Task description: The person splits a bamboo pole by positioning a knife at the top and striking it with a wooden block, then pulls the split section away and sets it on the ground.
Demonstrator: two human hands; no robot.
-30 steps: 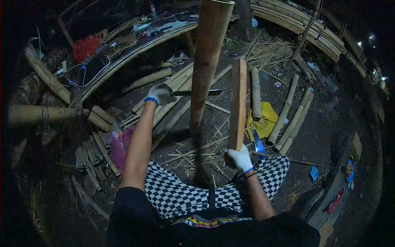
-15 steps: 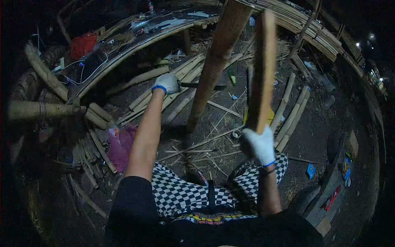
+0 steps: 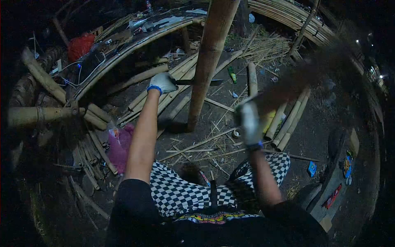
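One thick bamboo pole (image 3: 212, 53) stands slightly tilted ahead of the checkered trousers (image 3: 177, 193); a long club (image 3: 296, 78), badly blurred, slants out from the right hand (image 3: 250, 121), which seems wrapped round its near end; a knife (image 3: 185, 82) shows on both sides of the pole, gripped by the gloved left hand (image 3: 163, 83); whether it bites in, I cannot tell; this reads as a striking step, the next move calling for a steady blade.

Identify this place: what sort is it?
Probably a makeshift bamboo-working yard. Cut bamboo poles lie on bare earth, thin strips are heaped farther back, and the gloved left hand holds a knife at an upright bamboo pole. Can't tell whether it's roofed.
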